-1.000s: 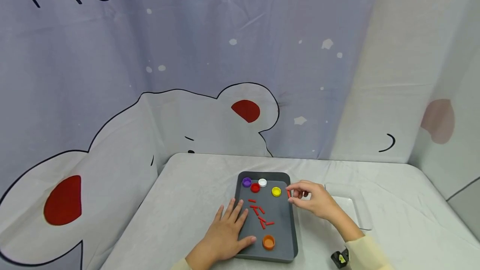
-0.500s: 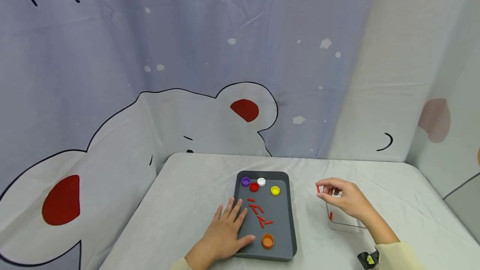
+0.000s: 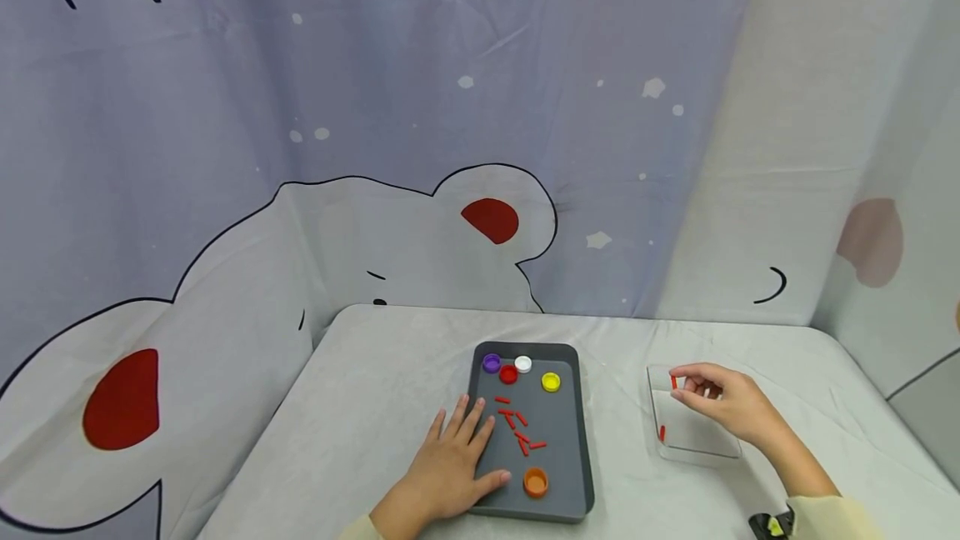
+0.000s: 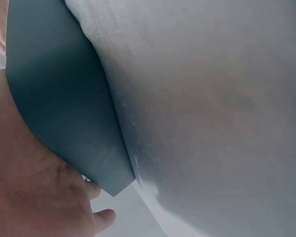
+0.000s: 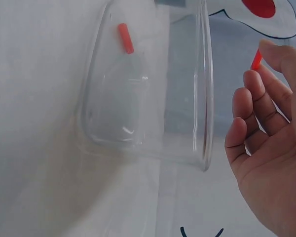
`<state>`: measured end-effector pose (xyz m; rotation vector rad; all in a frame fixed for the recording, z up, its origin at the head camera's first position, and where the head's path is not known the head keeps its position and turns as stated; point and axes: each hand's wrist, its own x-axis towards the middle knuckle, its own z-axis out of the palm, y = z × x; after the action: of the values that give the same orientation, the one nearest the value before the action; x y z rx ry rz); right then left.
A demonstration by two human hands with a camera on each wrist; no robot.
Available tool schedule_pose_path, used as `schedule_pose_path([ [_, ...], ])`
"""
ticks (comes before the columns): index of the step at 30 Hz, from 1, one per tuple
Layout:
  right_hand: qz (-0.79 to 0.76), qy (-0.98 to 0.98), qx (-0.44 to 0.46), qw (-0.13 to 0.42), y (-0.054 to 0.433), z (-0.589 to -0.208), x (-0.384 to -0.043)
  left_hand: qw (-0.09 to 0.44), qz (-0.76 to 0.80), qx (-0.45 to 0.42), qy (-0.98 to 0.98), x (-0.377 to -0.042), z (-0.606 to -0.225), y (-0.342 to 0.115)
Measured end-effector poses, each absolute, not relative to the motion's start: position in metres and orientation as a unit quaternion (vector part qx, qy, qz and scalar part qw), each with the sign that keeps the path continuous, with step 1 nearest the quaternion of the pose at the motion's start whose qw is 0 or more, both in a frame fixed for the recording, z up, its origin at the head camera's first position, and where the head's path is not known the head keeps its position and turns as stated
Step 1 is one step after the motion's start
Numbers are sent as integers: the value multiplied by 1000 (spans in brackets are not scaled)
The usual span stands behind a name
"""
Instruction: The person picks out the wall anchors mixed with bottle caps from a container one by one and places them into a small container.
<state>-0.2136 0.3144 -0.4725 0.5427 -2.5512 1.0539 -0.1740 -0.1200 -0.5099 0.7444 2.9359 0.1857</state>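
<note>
Between thumb and index finger, my right hand (image 3: 729, 403) pinches a short red stick (image 5: 256, 59) above a clear plastic container (image 3: 701, 455). Another red stick (image 5: 126, 38) lies inside that container, near its left side in the head view. My left hand (image 3: 444, 473) rests with spread fingers on the left edge of a dark grey tray (image 3: 566, 473). Several red sticks (image 3: 522, 418) are scattered across the middle of the tray. The left wrist view shows the tray's outer side and my left palm (image 4: 34, 173).
At the tray's far end sit purple (image 3: 491, 363), white (image 3: 523, 364), red (image 3: 508, 374) and yellow caps (image 3: 551, 382). An orange cap (image 3: 536, 482) lies near the front. White cloth covers the table (image 3: 390, 382), with a printed curtain (image 3: 420, 107) behind it.
My right hand has carried the red stick rightwards from the tray's right edge to above the clear container. My left hand has stayed on the tray.
</note>
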Motion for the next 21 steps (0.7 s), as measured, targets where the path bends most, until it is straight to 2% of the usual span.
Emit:
schedule_pose_path([
  [21,368,-903,177,134,321,-474,-221,42,67,246,966,-175,-515,-121],
])
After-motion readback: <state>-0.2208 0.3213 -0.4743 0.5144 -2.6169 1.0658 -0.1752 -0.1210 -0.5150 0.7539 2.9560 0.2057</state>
